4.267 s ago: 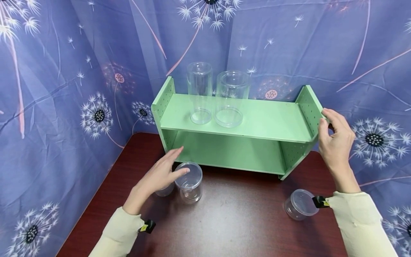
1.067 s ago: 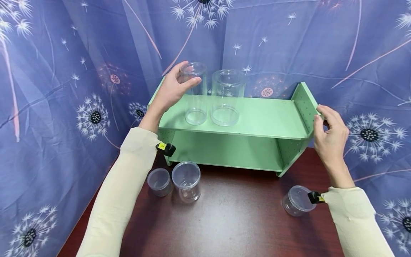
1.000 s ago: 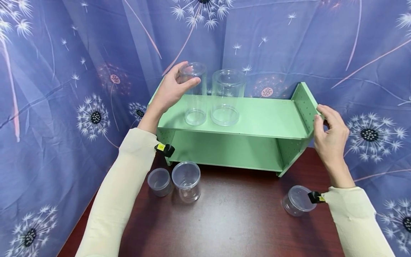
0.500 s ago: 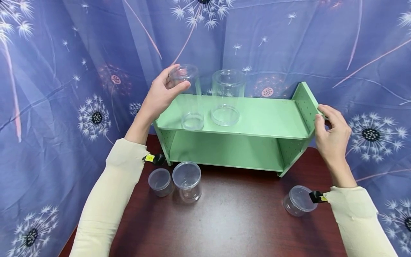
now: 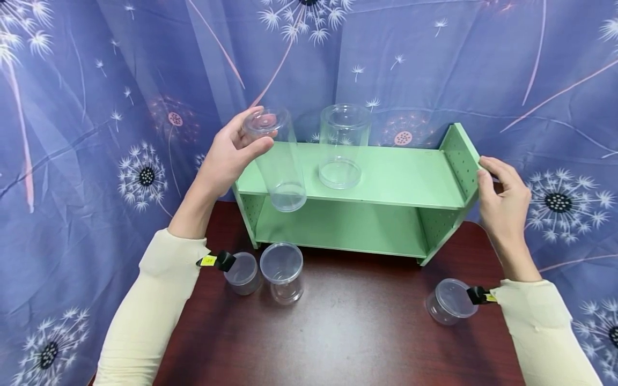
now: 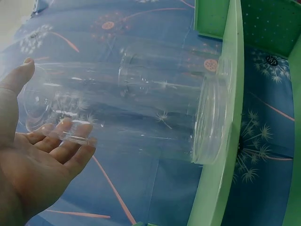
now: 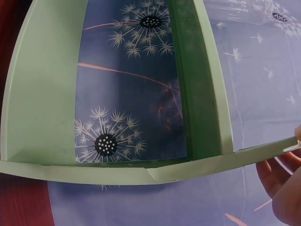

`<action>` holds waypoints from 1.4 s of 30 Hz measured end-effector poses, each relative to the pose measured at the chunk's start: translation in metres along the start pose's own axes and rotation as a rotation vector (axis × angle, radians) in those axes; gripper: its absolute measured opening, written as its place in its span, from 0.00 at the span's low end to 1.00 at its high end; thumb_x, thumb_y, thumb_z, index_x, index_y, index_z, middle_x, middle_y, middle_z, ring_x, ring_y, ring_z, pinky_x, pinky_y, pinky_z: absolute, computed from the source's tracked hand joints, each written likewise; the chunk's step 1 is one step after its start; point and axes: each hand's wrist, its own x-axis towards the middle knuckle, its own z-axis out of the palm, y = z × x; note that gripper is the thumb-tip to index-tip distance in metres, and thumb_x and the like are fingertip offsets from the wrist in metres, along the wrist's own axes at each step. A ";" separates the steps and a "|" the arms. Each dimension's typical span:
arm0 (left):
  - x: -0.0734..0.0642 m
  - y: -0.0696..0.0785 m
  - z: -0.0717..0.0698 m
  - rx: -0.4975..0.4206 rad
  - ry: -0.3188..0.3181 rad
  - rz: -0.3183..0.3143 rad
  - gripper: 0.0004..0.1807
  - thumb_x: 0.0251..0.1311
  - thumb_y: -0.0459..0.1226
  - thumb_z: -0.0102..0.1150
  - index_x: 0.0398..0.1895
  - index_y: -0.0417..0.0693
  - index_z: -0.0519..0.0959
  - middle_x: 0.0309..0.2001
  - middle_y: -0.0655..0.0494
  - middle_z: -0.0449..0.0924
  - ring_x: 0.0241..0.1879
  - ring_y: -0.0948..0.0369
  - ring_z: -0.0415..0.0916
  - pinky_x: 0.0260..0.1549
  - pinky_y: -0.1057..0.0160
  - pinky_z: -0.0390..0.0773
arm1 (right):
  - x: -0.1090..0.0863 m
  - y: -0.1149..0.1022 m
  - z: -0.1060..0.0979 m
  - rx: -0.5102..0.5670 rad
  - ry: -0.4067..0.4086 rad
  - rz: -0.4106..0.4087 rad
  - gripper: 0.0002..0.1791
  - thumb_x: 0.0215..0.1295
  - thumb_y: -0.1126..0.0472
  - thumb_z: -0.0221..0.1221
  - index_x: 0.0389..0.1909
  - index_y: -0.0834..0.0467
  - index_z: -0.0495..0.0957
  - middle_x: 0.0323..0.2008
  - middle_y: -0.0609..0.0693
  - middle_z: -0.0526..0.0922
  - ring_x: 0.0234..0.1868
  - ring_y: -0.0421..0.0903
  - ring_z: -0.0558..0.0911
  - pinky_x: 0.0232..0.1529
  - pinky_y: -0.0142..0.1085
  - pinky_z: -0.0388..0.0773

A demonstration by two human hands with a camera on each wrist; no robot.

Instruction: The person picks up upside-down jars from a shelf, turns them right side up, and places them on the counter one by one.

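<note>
My left hand (image 5: 223, 158) grips a tall, narrow clear plastic jar (image 5: 282, 169) by its upper end, thumb in front and fingers behind. The jar leans, its base end towards me over the front edge of the upper shelf. In the left wrist view the left hand (image 6: 47, 162) cups the jar's narrow end (image 6: 131, 110). My right hand (image 5: 506, 209) pinches the top edge of the right side panel of a green two-tier shelf (image 5: 410, 174). A wider clear jar (image 5: 344, 147) stands upright on the upper shelf, just right of the held jar.
On the dark wooden table (image 5: 357, 327), a short lidded jar (image 5: 245, 276) and a taller lidded jar (image 5: 286, 276) stand in front of the shelf's left end. Another lidded jar (image 5: 450, 305) is near my right wrist. A blue dandelion-print cloth (image 5: 410, 59) hangs behind and at the left.
My left hand reached up from near the table jars, took the narrow jar and drew it left and towards me, tilting it off the upper shelf. My right hand stays on the side panel.
</note>
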 end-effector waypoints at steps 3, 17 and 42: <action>-0.008 0.002 0.001 0.020 -0.009 0.012 0.36 0.70 0.29 0.59 0.79 0.43 0.60 0.70 0.45 0.72 0.65 0.52 0.76 0.63 0.59 0.75 | 0.000 0.000 0.000 0.002 -0.009 0.024 0.15 0.72 0.65 0.59 0.55 0.60 0.87 0.55 0.48 0.86 0.45 0.32 0.82 0.42 0.20 0.75; -0.043 -0.006 0.005 -0.044 -0.011 0.030 0.38 0.69 0.34 0.65 0.79 0.40 0.59 0.69 0.44 0.73 0.63 0.54 0.78 0.60 0.61 0.78 | 0.001 -0.004 -0.002 0.028 0.000 0.101 0.16 0.75 0.62 0.57 0.56 0.61 0.86 0.50 0.40 0.85 0.37 0.31 0.78 0.39 0.23 0.72; -0.091 -0.057 0.044 -0.206 0.083 -0.040 0.37 0.68 0.30 0.57 0.78 0.35 0.58 0.70 0.36 0.70 0.64 0.52 0.77 0.63 0.58 0.76 | -0.008 -0.021 -0.001 0.023 0.006 0.150 0.17 0.74 0.63 0.57 0.58 0.63 0.84 0.45 0.37 0.83 0.37 0.30 0.79 0.40 0.22 0.73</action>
